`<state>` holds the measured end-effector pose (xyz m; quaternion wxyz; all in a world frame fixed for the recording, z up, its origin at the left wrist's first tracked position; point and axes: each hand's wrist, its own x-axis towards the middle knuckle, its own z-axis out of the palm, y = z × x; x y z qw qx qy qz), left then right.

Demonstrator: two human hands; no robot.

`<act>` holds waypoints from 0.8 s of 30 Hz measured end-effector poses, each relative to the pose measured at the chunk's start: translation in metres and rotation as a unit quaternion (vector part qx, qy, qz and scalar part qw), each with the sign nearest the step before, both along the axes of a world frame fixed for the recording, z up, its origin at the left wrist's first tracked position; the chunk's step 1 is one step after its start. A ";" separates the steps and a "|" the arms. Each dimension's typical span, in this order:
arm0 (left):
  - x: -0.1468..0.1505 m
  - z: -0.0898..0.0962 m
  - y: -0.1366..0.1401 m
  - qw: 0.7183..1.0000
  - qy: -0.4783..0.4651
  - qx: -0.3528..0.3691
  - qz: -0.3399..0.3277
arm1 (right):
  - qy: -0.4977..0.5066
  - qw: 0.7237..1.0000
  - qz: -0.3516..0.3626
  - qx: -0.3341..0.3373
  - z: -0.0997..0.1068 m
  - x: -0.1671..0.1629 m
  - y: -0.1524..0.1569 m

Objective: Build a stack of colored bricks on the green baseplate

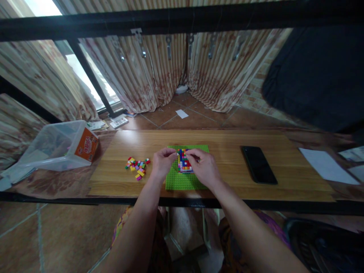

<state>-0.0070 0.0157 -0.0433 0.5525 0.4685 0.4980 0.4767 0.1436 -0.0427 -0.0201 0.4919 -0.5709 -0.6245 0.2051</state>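
Note:
A green studded baseplate (186,184) lies on the wooden board before me. On it stands a low block of toy building bricks (184,165) in many colours, partly covered by my fingers. My left hand (163,163) is at the block's left side, thumb and fingertips pinched together near its upper left corner. Whatever is in that pinch is too small to make out. From the right, my right hand (203,165) reaches over the block's right part with its fingers closed; anything between them is hidden. Loose bricks (138,167) are scattered left of my left hand.
A black phone (259,165) lies on the wooden board (224,151) to the right. At the left stands a clear plastic tub (57,148) with an orange label. White paper (327,165) rests at the far right. A dark rail (182,19) crosses above, with hanging clips.

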 end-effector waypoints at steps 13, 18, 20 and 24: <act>0.000 0.002 0.001 0.995 0.082 0.064 -0.006 | -0.012 1.000 0.002 -0.011 -0.001 -0.001 0.001; 0.000 0.002 0.001 0.994 0.089 0.070 -0.008 | -0.024 1.000 0.005 -0.004 -0.001 -0.001 0.001; 0.000 0.002 0.001 0.993 0.092 0.070 -0.005 | -0.026 1.000 0.004 -0.002 -0.001 -0.001 0.001; 0.003 0.003 0.000 0.994 0.090 0.055 0.017 | -0.026 1.000 0.003 -0.004 -0.002 -0.001 0.001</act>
